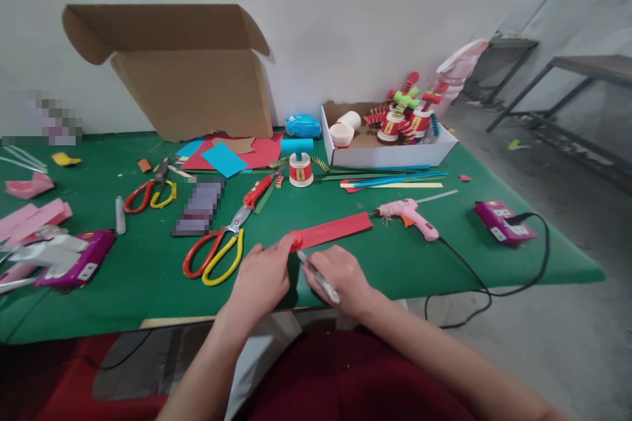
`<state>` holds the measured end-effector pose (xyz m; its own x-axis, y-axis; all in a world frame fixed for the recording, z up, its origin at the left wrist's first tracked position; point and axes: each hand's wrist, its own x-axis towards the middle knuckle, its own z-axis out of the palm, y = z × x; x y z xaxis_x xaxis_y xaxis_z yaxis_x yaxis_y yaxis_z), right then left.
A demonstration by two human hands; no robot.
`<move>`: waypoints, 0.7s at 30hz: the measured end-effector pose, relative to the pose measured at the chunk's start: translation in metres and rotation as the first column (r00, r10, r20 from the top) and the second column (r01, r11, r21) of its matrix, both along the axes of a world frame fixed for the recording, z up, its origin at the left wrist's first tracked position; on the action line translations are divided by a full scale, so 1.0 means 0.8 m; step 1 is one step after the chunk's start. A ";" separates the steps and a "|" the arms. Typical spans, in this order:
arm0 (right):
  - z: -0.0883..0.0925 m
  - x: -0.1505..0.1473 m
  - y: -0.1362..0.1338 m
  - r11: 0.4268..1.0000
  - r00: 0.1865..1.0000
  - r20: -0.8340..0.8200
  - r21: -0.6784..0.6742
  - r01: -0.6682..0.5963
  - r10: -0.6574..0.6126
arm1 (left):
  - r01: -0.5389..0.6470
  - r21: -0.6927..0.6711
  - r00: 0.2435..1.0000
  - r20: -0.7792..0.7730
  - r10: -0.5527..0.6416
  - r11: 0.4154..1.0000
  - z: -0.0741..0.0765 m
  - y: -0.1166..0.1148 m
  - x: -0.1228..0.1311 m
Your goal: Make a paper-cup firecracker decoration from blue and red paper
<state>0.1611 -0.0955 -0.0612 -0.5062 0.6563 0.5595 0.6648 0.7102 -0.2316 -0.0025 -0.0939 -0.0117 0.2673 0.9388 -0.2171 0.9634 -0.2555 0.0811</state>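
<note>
A strip of red paper [336, 230] lies slantwise on the green table near its front edge. My left hand [264, 273] is closed, its fingertips pressing a small red round piece [296, 240] onto the strip's left end. In my right hand [340, 276] is a pen [323, 284] with a clear barrel, its tip beside the round piece. Large scissors [232, 227] with red and yellow handles lie left of my hands. Behind the strip stands a paper-cup figure [301, 171] with a blue roll on top and folded paper arms.
A pink glue gun [407, 216] lies right of the strip, its cord running to a purple power block [503, 223]. A white box [390, 156] holds cups and finished figures. Pliers-like cutters [153, 189], coloured paper [224, 159] and an open cardboard box [192, 85] are to the left.
</note>
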 end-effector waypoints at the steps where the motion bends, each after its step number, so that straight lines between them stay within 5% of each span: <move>1: -0.002 -0.003 0.000 1.000 1.000 0.010 0.011 -0.004 0.004 | 0.000 -0.004 1.000 0.001 0.000 1.000 0.000 0.000 0.000; 21: -0.012 -0.012 0.005 0.999 0.998 0.051 0.014 0.036 -0.037 | 0.010 -0.005 1.000 0.011 -0.010 1.000 -0.001 0.000 0.000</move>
